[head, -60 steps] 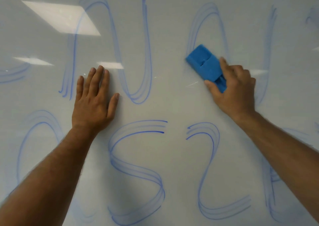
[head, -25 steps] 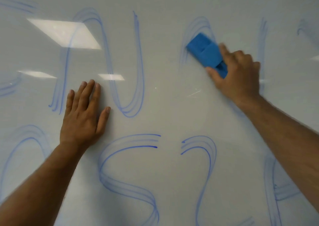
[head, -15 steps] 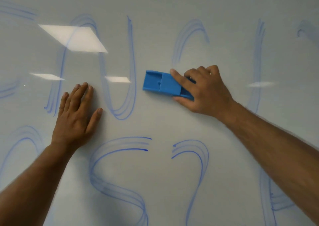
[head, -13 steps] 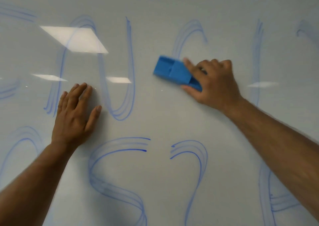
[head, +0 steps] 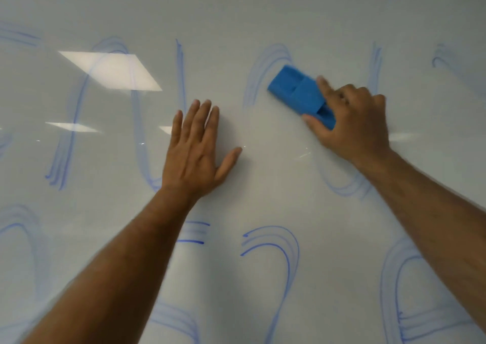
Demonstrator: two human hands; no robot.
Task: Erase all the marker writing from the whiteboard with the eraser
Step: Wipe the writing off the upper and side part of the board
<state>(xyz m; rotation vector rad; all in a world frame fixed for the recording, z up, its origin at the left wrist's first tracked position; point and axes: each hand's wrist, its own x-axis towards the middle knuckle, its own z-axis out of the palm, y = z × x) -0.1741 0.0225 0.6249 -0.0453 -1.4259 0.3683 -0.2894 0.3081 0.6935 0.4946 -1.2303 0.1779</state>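
In the head view, the right hand grips the blue eraser, fingers over its rear end and thumb along its lower edge, pressing it flat to the whiteboard just beside a faint blue arch-shaped stroke in the upper row. The left hand lies open, palm flat on the board with fingers spread, holding nothing and seemingly bracing. The step in hand looks like wiping the upper-row marks, with most of the job undone: a tall looping stroke at left, a curved stroke lower down and more lines near the right edge remain. The next move likely calls for sweeping the eraser leftward across the arch with firm, flat pressure.
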